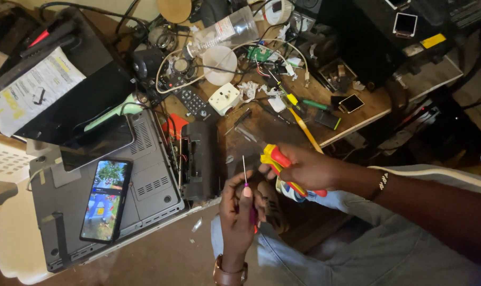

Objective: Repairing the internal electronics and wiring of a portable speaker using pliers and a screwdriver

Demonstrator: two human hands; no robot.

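My left hand (236, 214) grips a thin screwdriver (244, 170) with a pink handle, its metal shaft pointing up past my thumb. My right hand (306, 169) is closed around a pair of red-and-yellow-handled pliers (277, 159), just right of the screwdriver tip. Both hands hover over my lap, close to the front edge of a cluttered wooden workbench (261, 127). A small dark object sits under my left fingers; I cannot tell what it is.
A grey upturned laptop (145, 175) lies at left with a lit smartphone (106, 198) on it. A black opened device (200, 161), remote control (190, 100), white plug adapter (223, 99), plastic bottle (219, 33), wires and tools crowd the bench.
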